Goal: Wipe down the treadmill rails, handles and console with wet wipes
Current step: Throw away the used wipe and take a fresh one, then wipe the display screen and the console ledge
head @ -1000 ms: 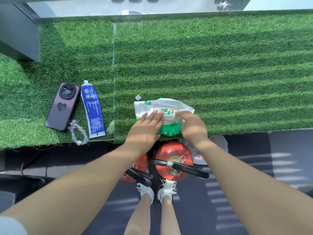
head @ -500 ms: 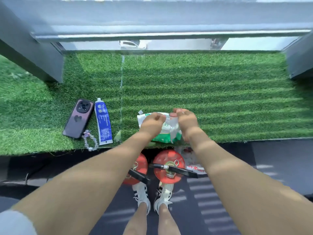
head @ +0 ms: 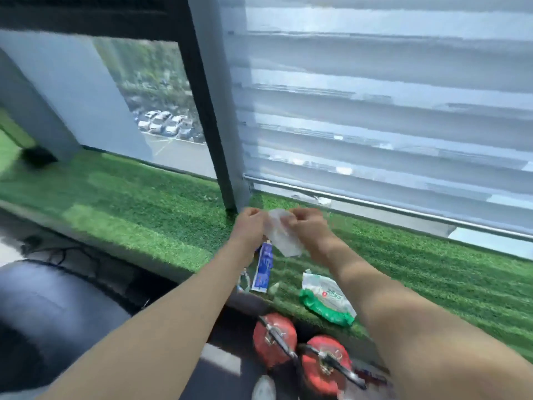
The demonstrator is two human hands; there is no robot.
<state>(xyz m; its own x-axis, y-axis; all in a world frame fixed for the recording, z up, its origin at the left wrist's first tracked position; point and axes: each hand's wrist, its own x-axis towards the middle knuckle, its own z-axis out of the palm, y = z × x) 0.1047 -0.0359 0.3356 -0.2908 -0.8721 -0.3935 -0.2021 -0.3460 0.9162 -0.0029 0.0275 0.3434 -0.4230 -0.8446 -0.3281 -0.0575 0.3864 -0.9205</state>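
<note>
Left hand (head: 250, 223) and right hand (head: 306, 223) are both pinching one white wet wipe (head: 281, 237), holding it up above the turf ledge (head: 144, 209); wipes pack (head: 326, 300) is lying below, beside blue tube (head: 264, 268).

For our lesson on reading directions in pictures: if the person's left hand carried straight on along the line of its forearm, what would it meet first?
The left hand points up and away toward the window. Beyond it, the dark window post standing on the green turf ledge seems first in line, though depth is unclear. It pinches the wet wipe with the right hand.
</note>
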